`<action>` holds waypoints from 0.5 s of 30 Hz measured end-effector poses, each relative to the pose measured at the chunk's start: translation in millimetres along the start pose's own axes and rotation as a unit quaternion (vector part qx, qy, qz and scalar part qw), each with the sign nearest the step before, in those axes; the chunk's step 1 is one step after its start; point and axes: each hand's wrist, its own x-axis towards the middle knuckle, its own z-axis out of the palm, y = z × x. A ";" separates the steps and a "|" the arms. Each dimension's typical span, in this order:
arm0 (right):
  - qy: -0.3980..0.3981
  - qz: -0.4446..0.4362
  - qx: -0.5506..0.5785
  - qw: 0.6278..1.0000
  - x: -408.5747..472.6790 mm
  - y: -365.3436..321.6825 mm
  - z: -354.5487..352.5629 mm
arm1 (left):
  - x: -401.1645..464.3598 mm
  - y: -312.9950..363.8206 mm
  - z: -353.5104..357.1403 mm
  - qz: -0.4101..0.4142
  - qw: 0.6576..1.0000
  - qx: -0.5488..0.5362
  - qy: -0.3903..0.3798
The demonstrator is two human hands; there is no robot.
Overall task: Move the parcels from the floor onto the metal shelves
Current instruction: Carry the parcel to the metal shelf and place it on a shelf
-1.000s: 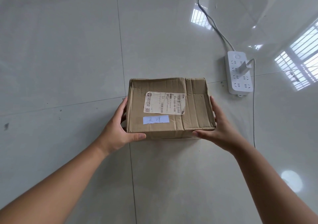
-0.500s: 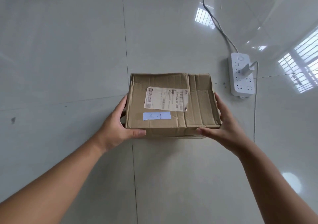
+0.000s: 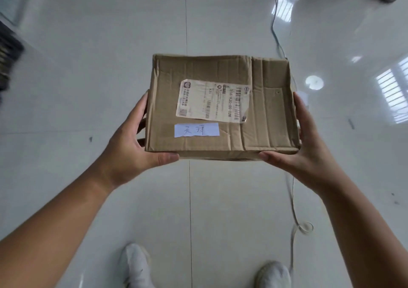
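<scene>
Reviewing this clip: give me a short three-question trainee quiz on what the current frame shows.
1. True or false: the cardboard parcel rests on the floor.
2. Which hands hold the parcel? A) left only B) right only C) both
3. Fill in: below the printed shipping label sits a small ____ paper slip with handwriting.

Key:
1. False; it is lifted, with the left hand and right hand gripping opposite sides, and the person's white shoes visible far below.
2. C
3. White; the slip lies near the parcel's front edge.
</scene>
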 end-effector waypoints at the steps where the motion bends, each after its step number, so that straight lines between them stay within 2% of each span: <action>1: -0.003 -0.003 -0.001 1.000 -3.8 -22.1 -8.8 | -8.1 20.7 -7.4 0.004 1.000 0.000 0.005; 10: -0.038 -0.027 -0.020 0.999 -25.1 -198.9 -80.8 | -67.3 186.4 -62.3 0.004 0.999 -0.010 0.040; 15: -0.068 -0.076 -0.028 0.994 -31.5 -291.6 -119.8 | -102.9 275.1 -84.7 0.007 0.997 -0.028 0.068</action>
